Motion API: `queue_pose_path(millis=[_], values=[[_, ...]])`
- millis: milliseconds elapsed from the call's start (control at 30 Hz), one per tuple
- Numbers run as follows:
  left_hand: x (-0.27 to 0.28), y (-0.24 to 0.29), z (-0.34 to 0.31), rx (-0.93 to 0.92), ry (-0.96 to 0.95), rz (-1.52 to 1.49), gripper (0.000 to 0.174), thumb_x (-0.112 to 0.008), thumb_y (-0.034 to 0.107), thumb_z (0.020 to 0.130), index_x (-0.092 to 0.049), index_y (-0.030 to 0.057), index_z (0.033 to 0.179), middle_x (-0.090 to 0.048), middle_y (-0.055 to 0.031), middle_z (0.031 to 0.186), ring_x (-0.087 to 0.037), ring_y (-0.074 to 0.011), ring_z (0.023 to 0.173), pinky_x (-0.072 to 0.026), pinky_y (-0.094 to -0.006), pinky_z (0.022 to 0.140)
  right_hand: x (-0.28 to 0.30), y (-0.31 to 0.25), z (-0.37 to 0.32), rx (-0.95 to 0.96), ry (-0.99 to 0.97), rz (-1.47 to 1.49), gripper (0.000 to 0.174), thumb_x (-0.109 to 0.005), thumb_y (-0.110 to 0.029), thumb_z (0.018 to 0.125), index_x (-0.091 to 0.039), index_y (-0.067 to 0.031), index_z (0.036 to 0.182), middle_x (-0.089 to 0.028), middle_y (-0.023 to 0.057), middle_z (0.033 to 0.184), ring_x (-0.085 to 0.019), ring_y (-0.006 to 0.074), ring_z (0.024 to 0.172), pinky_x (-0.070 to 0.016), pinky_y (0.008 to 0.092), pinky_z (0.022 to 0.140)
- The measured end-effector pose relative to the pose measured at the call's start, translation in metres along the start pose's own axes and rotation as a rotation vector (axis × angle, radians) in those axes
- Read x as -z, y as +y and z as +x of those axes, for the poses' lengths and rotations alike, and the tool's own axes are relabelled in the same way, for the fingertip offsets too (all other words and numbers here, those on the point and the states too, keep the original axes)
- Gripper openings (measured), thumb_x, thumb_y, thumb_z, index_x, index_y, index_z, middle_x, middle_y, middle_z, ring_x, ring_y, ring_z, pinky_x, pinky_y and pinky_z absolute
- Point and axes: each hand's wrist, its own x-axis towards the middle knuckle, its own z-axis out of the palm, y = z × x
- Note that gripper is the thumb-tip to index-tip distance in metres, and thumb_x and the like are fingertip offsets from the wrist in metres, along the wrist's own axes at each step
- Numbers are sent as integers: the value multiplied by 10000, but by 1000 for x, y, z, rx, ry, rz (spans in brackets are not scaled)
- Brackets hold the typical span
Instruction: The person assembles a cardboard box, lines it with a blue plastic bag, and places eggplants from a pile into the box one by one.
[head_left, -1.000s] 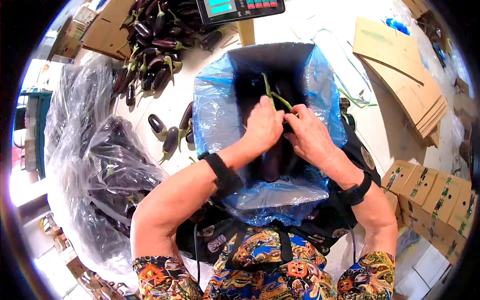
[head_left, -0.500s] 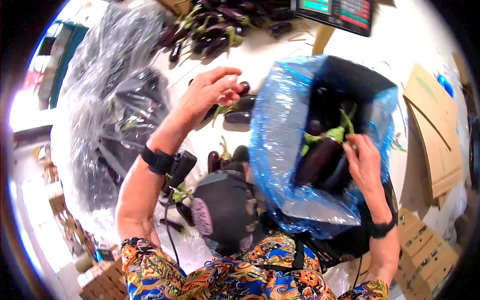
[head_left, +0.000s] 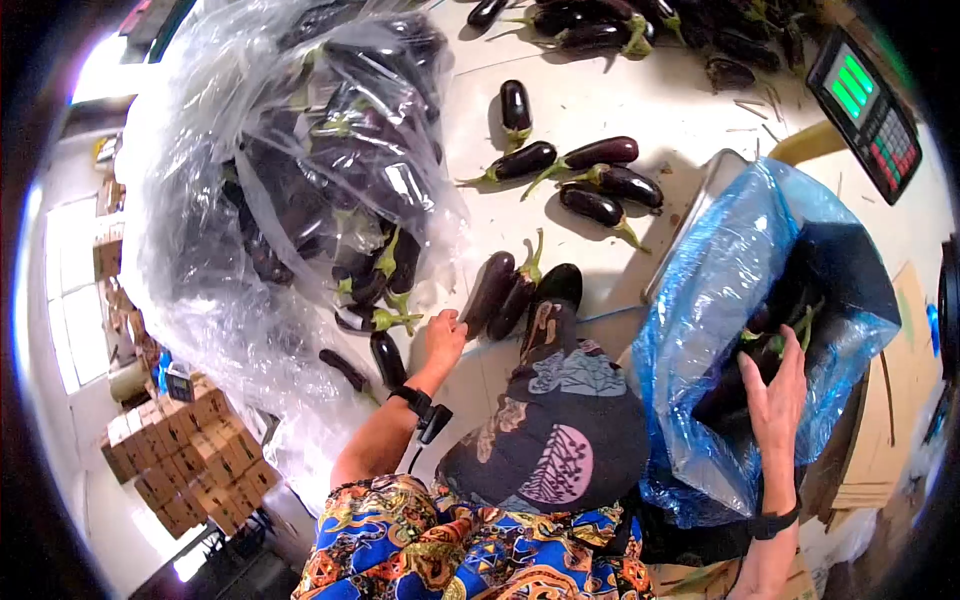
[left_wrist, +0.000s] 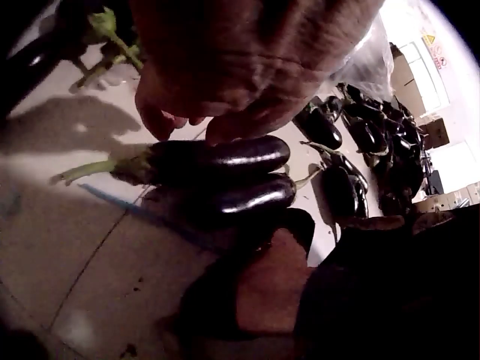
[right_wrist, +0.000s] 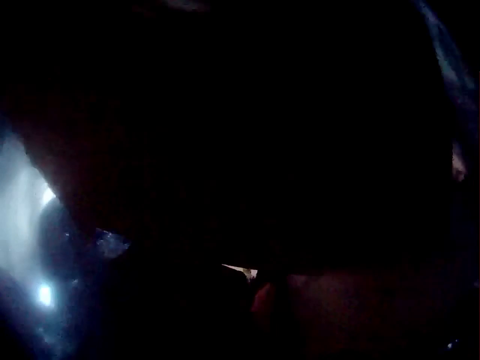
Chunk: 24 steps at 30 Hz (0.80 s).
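My left hand is beside two eggplants on the floor, near the person's shoe. In the left wrist view that hand hangs over the nearer eggplant, fingers loosely bent and holding nothing. My right hand reaches into the box lined with blue plastic, its fingers at the green stem end of an eggplant; whether it grips it is unclear. The right wrist view is almost black.
Clear plastic covers many eggplants on the left. Several loose eggplants lie between it and the box. A scale display stands at upper right, cardboard sheets at right, and stacked cartons at far left.
The head view has swung left. My left hand has gone from the box to the floor eggplants near the shoe. My right hand has stayed in the box.
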Motion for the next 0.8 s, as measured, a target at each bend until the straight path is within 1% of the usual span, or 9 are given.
queue_pose_path(millis=[200, 333, 467, 533, 567, 633, 667, 733, 800], values=[[-26, -21, 7, -198, 153, 67, 512, -657, 200, 774, -550, 4, 1235, -579, -231, 1119, -544, -394, 1084, -436, -459, 966, 18, -3, -3, 96, -114, 197, 596, -665, -243, 832, -445, -6, 1333, -512, 206, 1306, -504, 376, 1204, -378, 422, 1033], [-36, 0, 21, -167, -68, -146, 612, -675, 190, 748, -496, -1, 1301, -528, -249, 1256, -483, -380, 1211, -384, -428, 1042, 9, 10, 3, 210, -108, 240, 534, -679, -158, 801, -492, -31, 1284, -530, 180, 1236, -519, 348, 1164, -396, 395, 1013], [-13, 15, 31, -134, -223, -227, 562, -706, 216, 754, -543, -23, 1236, -640, -183, 1095, -608, -285, 1025, -467, -372, 926, 18, -19, -8, 276, -44, 173, 488, -699, -136, 754, -530, -52, 1203, -530, 155, 1102, -544, 332, 1051, -431, 401, 931], [8, 40, 25, 53, -352, -340, 488, -697, 226, 777, -587, -19, 1184, -668, -102, 977, -619, -186, 874, -491, -311, 817, 12, -7, -2, 253, 13, 272, 390, -677, -144, 787, -558, -36, 1143, -573, 159, 1068, -562, 320, 1029, -440, 375, 912], [16, 37, 28, 6, -391, -346, 421, -672, 218, 807, -614, -7, 1158, -652, -50, 964, -595, -132, 812, -487, -273, 735, 13, -2, 2, 96, -50, 438, 337, -665, -150, 816, -567, -32, 1117, -604, 140, 1024, -583, 276, 987, -450, 356, 892], [40, 37, 24, -9, -357, -584, 402, -630, 199, 836, -617, -6, 1181, -641, -39, 965, -591, -119, 757, -475, -247, 643, 20, 5, -4, 27, -62, 514, 330, -678, -143, 834, -568, -43, 1128, -584, 72, 946, -559, 179, 888, -452, 297, 814], [70, 82, 1, 21, -421, -728, 407, -626, 208, 839, -609, -9, 1183, -640, -37, 966, -595, -104, 765, -475, -231, 651, 23, 12, -4, -2, -100, 585, 327, -681, -132, 837, -571, -51, 1133, -570, 46, 924, -540, 147, 857, -447, 272, 788], [122, 131, -22, -53, -508, -803, 478, -637, 308, 811, -591, -3, 1172, -606, -16, 907, -566, -86, 749, -449, -204, 668, 40, 22, -16, 13, -33, 778, 339, -681, -105, 840, -568, -63, 1156, -540, 9, 929, -499, 100, 836, -426, 237, 765], [155, 182, -41, -136, -504, -925, 765, -660, 433, 808, -403, 3, 1386, -620, -94, 933, -618, -133, 706, -519, -237, 592, 63, 32, -25, 17, 16, 1007, 343, -650, -110, 875, -549, -42, 1195, -529, -7, 987, -485, 83, 878, -395, 214, 823]])
